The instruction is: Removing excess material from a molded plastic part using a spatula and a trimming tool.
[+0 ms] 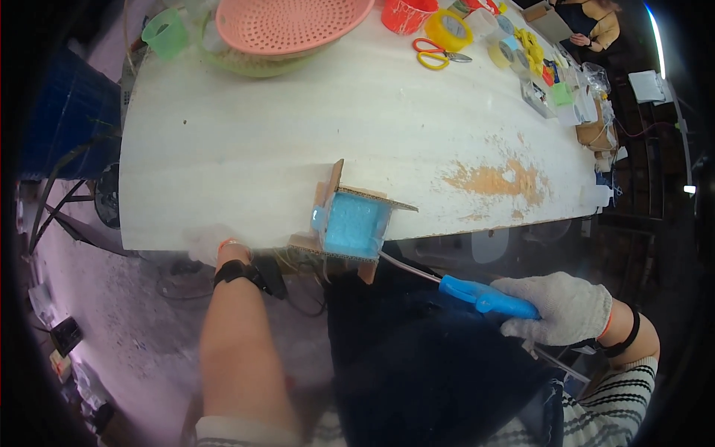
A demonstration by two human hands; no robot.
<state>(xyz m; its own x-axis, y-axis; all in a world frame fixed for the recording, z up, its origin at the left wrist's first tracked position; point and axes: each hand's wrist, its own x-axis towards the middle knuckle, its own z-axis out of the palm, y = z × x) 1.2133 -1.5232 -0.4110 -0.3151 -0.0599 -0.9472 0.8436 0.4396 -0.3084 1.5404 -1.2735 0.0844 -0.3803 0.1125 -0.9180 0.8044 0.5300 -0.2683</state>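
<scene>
In my gloved right hand [562, 307] is a blue-handled air blow gun [488, 296] with a long thin metal nozzle. The nozzle reaches left to the lower right corner of a small cardboard box [339, 179]. That box lies at the table's near edge with its flaps spread, and its inside shows a light blue filling [356, 223] behind a clear, shiny film. My left hand [208, 244], in a pale glove, is at the near edge of the table, left of the box and apart from it. Motion blurs its fingers.
On the white table [246, 156], a pink strainer basket [290, 26] stands at the back beside a green cup [165, 35]. Scissors [439, 54], yellow tape [448, 30] and a red tub [408, 13] lie farther right. A blue barrel [67, 112] stands left; another person [592, 26] is far right.
</scene>
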